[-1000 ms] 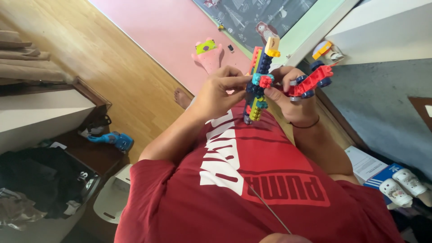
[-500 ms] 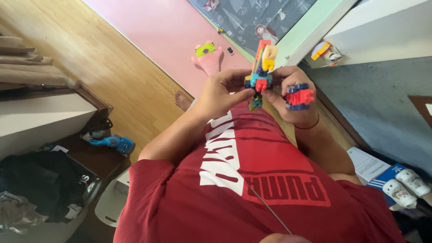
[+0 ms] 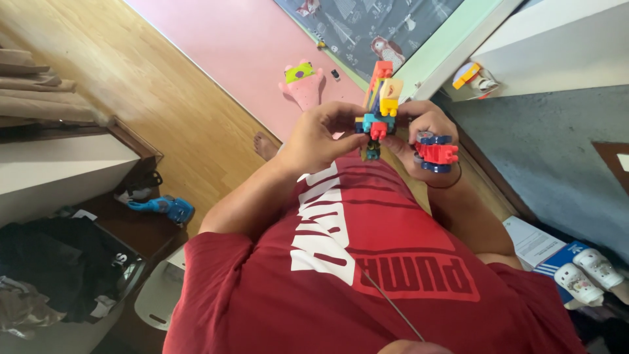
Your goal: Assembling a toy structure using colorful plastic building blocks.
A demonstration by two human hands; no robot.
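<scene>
floor: wooden floor (image 3: 124,85) is running under a pink mat (image 3: 242,52)
shirt: red shirt (image 3: 367,262) is filling the bottom of the view
left hand: left hand (image 3: 321,137) is pinching the middle of the block toy
right hand: right hand (image 3: 422,134) is gripping the toy's other side, with a red and blue wheeled piece (image 3: 436,153) sitting against the palm
toy: colourful block toy (image 3: 378,108) is being held upright between both hands, above the chest
plush: pink plush (image 3: 303,82) is lying on the mat

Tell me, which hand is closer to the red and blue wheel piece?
Right. The right hand has the red and blue wheel piece against its palm; the left hand pinches the colourful block toy beside it.
</scene>
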